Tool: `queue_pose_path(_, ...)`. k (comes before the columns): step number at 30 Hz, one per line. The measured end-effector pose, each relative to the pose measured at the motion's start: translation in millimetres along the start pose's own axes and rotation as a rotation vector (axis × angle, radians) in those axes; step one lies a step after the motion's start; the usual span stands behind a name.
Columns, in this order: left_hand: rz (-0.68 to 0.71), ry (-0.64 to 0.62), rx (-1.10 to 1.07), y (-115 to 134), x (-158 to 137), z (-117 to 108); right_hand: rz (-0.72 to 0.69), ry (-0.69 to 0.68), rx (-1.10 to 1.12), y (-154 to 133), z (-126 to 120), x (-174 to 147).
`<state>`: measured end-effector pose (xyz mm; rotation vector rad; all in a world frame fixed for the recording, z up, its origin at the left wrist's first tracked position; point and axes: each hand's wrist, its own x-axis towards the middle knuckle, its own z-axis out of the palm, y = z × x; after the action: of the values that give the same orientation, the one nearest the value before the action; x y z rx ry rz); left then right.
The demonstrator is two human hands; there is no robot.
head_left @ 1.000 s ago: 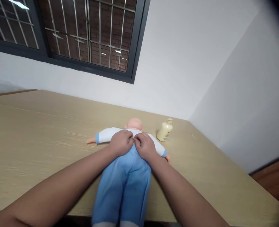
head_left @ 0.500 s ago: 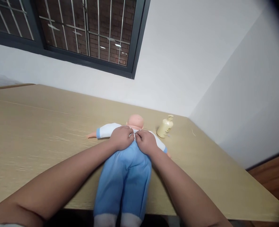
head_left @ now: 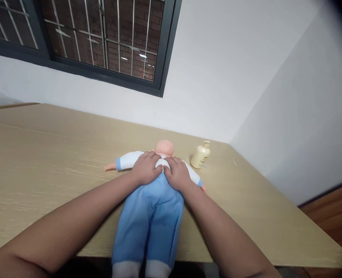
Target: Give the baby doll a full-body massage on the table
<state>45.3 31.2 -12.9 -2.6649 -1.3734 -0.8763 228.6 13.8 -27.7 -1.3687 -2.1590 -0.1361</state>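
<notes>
Both left hand (head_left: pixel 146 168) and right hand (head_left: pixel 176 172) rest, fingers slightly spread, on a baby doll (head_left: pixel 150 216) crossing the tabletop's near edge (head_left: pixel 263 259) — press evenly.

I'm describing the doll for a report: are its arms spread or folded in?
Spread: both sleeves of the doll reach outward over the table, beyond the left hand and right hand.

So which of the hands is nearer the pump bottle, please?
Right: the right hand rests on the doll, left of the pump bottle; the left hand rests farther left.
</notes>
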Motion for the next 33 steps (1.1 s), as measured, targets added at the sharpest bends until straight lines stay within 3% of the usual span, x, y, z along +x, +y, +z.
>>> queue_pose_path(5, -0.004, -0.060, -0.004, -2.2, 3.8, -0.9, 0.006, -0.069, 0.042, 3.7, -2.5, 3.3)
queue_pose_path(12, -0.010, 0.055, 0.029, -1.0, -4.4, 3.4, 0.048, 0.044, 0.002, 6.4, 8.3, -4.6)
queue_pose_path(24, -0.058, -0.067, -0.046, -3.4, 4.7, -2.9, 0.066, -0.047, 0.090, 6.5, -1.3, 2.5)
queue_pose_path(28, -0.063, 0.006, -0.130, -10.0, 0.4, 2.7, 0.062, 0.015, 0.147, 9.1, 2.4, -0.9)
queue_pose_path(33, -0.071, 0.255, -0.200, -16.2, -6.6, -5.3, 0.086, 0.227, 0.132, 5.8, -10.0, -6.8)
